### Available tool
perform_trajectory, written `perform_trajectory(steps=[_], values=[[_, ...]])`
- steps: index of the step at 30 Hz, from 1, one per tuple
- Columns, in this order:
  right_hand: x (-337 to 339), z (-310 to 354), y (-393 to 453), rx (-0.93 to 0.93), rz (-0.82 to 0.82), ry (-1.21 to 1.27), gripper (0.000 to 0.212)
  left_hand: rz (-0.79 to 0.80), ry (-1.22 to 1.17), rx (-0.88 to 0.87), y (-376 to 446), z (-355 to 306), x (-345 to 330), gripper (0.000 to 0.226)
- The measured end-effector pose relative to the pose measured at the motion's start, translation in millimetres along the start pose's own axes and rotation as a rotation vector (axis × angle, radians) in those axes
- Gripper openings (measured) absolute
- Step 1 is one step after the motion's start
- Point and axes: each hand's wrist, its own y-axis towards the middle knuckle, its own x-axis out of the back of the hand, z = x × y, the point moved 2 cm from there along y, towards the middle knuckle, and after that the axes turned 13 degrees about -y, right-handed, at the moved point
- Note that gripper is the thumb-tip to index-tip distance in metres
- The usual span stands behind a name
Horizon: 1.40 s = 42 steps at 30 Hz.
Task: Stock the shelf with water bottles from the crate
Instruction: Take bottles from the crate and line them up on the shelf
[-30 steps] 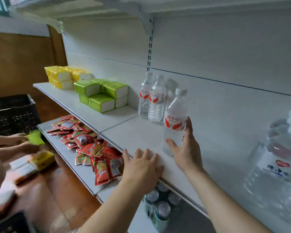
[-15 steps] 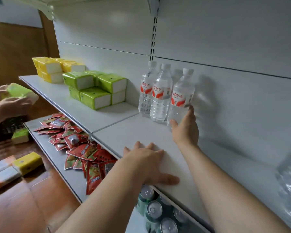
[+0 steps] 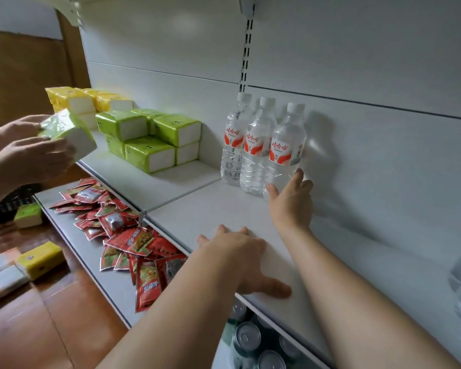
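My right hand (image 3: 290, 206) cups the slick, heavy bottle (image 3: 285, 153) low, best gripped mid-label, while my left hand (image 3: 240, 259) lies spread on the shelf (image 3: 213, 209).

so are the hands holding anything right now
The right hand grips the nearest water bottle at its base; the left hand rests flat on the shelf.
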Motion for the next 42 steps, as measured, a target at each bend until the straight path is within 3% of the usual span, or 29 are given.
perform_trajectory(steps=[8, 11, 15, 19, 22, 27, 31, 37, 42], values=[[45.5, -7.5, -48.9, 0.142, 0.068, -0.025, 0.064, -0.079, -0.009, -0.015, -4.8, 4.8, -7.2, 0.091], [78.7, -7.8, -88.1, 0.259, 0.085, -0.001, 0.055, -0.264, -0.07, -0.022, -23.3, 4.3, -22.3, 0.073], [112.2, 3.2, -143.5, 0.387, 0.08, 0.097, 0.038, -0.537, -0.213, -0.122, -73.9, 15.7, -39.9, 0.031], [129.5, 24.4, -217.4, 0.532, 0.05, 0.249, 0.021, -0.763, -0.41, -0.119, -143.4, 63.2, -61.1, 0.019], [128.1, 36.2, -281.1, 0.678, 0.109, 0.341, 0.016, -0.814, -0.563, -0.014, -203.1, 103.8, -98.2, 0.014], [109.4, 46.3, -393.6, 0.859, 0.325, 0.398, 0.019, -0.725, -0.748, 0.242, -294.4, 157.0, -181.5, 0.01], [93.6, 47.2, -464.6, 0.911, 0.592, 0.363, 0.024, -0.599, -0.829, 0.454, -343.3, 189.5, -239.0, 0.016], [49.7, 41.6, -541.4, 0.941, 1.124, -0.125, 0.046, -0.217, -0.842, 0.658, -375.9, 213.9, -309.4, 0.029], [17.8, 17.0, -590.6, 0.952, 1.541, -0.443, 0.034, 0.167, -0.888, 0.64, -385.3, 211.6, -369.7, 0.025]])
